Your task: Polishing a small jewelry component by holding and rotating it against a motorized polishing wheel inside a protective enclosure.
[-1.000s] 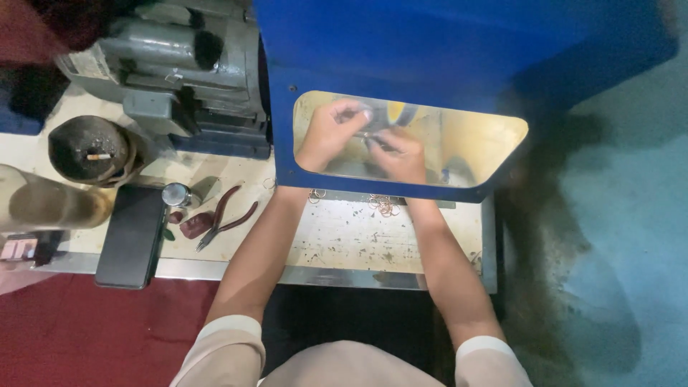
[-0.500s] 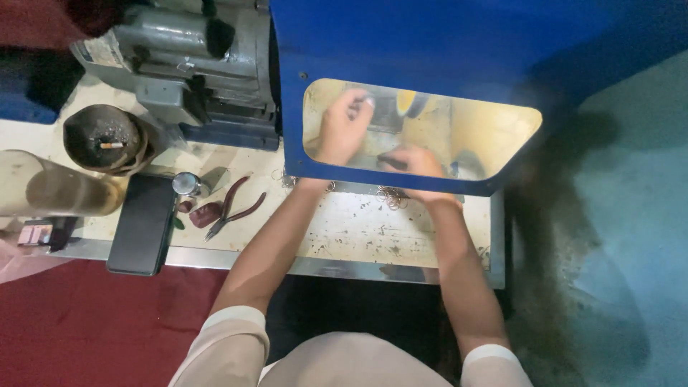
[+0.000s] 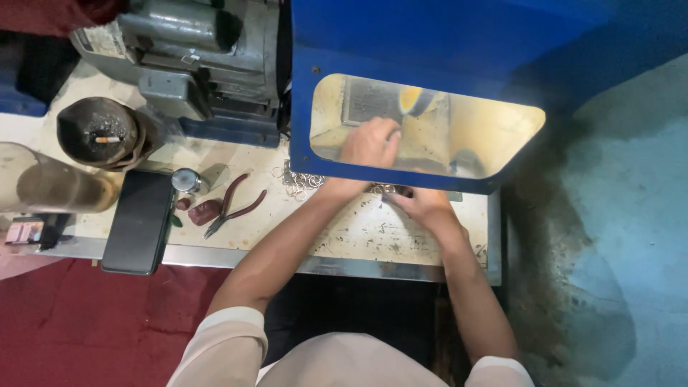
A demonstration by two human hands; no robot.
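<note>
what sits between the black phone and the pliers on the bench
In the head view, between the black phone and the pliers: a small round metal tin and a dark red lump.

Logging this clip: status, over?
Left hand behind blue guard's window. Right hand on small metal rings at bench edge. Grip unclear. Nothing blocking.

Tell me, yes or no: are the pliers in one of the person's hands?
No, the red-handled pliers lie on the workbench, apart from the left hand and right hand.
</note>
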